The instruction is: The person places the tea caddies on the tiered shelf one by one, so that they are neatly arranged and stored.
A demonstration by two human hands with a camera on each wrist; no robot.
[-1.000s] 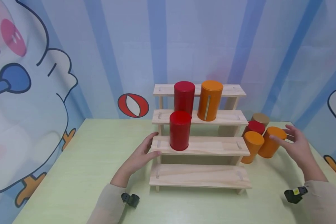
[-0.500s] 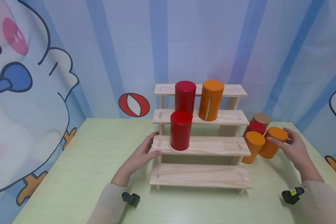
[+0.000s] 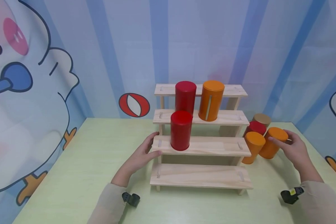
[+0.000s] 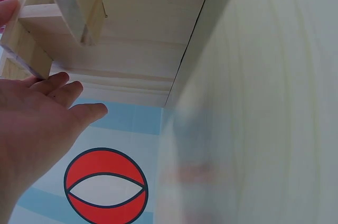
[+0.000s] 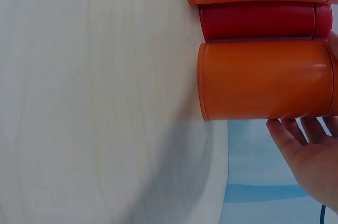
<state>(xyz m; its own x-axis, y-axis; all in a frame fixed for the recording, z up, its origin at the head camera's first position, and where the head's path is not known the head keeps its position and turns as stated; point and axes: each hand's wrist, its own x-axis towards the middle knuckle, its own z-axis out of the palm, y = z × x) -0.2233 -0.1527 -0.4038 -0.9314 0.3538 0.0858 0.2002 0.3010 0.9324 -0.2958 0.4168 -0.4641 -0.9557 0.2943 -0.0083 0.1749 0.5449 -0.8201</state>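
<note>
A tiered wooden shelf stands mid-table in the head view. My left hand grips its left end, thumb at the board's front edge and fingers behind; the left wrist view shows those fingertips against the wood. Right of the shelf, my right hand holds an upright orange canister between thumb and fingers at its upper part. In the right wrist view the fingers lie along the canister's side. Another orange canister and a red canister stand close against it.
On the shelf stand a front red canister, a rear red canister and an orange canister with a pale strip. A tan-lidded canister stands behind the group at right. A printed cloth backdrop hangs behind the table.
My right hand has moved slightly left, its thumb and fingers closing in on the orange canister. The left hand has stayed at the shelf's end, and the canisters have not moved.
</note>
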